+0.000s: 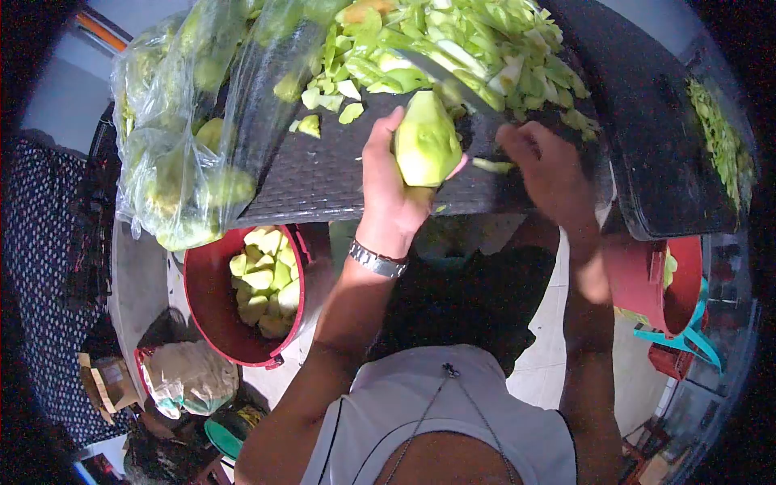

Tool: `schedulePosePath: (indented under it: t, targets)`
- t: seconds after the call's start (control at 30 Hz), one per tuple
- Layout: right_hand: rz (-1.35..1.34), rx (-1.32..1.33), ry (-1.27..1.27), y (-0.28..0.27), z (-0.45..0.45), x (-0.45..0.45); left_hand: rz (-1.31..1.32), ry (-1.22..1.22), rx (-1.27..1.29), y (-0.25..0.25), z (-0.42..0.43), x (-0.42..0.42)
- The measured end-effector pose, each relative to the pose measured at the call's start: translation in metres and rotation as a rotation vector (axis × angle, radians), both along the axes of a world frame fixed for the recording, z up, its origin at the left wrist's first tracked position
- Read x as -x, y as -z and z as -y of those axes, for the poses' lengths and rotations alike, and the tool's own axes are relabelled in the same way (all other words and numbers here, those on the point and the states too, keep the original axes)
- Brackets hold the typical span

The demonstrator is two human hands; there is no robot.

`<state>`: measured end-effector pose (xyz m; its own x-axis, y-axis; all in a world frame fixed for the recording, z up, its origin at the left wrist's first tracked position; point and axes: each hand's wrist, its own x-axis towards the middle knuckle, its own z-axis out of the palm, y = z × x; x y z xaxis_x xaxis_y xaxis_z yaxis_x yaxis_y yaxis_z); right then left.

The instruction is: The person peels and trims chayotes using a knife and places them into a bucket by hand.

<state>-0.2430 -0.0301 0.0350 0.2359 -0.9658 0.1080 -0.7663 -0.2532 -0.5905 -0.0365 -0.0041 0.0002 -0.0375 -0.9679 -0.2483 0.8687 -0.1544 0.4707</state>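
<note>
My left hand (388, 182), with a metal watch at the wrist, is wrapped round a pale green peeled fruit (426, 141) above the near edge of the dark woven table (323, 174). To its right, my right hand (541, 158) is closed on the handle of a knife (449, 77), whose blade points up and left behind the fruit. The blade is slightly blurred. A large heap of green peelings (469, 44) lies on the table beyond both hands, with a few loose pieces near the fruit.
Clear plastic bags of green fruit (182, 153) stand on the table's left. Below is a red bucket (194, 295) holding peeled pieces. At right are a black tray (663, 186) with peelings, a red container (638, 283) and a teal stool-like object (695, 339).
</note>
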Motion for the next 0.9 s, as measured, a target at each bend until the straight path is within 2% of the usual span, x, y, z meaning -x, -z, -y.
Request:
schedulePosePath:
  t: [0.03,0.13,0.2,0.33,0.43,0.53,0.6,0.67,0.73,0.77,0.8,0.83,0.9]
  targets:
    - [0.061,-0.054,0.063,-0.007,-0.014,-0.011,0.001,-0.002,-0.012,0.002,0.001,0.001]
    - [0.018,0.152,-0.185,0.004,-0.048,-0.022,-0.089,0.118,0.037,0.002,0.002,0.004]
    - [-0.026,0.309,-0.216,0.012,-0.051,-0.029,-0.035,0.196,0.098,0.008,0.005,-0.001]
    - [-0.108,0.435,-0.229,0.017,-0.05,-0.03,-0.028,-0.032,0.117,0.008,0.004,0.013]
    - [-0.121,0.45,-0.242,0.014,-0.05,-0.03,-0.015,0.003,0.053,0.013,0.005,0.01]
    - [-0.123,0.471,-0.244,0.016,-0.048,-0.03,-0.063,0.031,0.091,0.019,0.007,0.012]
    - [-0.113,0.458,-0.248,0.013,-0.049,-0.031,0.211,-0.112,0.117,0.029,0.013,0.016]
    - [-0.135,0.382,-0.21,0.009,-0.047,-0.029,0.2,-0.199,0.078,0.032,0.012,0.018]
    - [-0.187,0.246,-0.131,0.007,-0.033,-0.017,-0.095,-0.231,-0.023,-0.008,-0.004,0.017]
    - [-0.072,0.167,0.006,0.01,-0.019,-0.009,0.118,-0.098,0.064,-0.001,-0.007,0.005]
    - [0.04,0.089,0.143,0.013,0.001,0.001,0.168,-0.005,0.032,-0.012,-0.006,0.0]
    - [0.154,0.014,0.279,0.016,0.012,0.008,0.191,-0.048,0.023,-0.017,-0.008,0.002]
    - [0.194,0.123,0.156,0.016,0.014,0.011,0.186,-0.067,0.025,-0.019,-0.006,0.002]
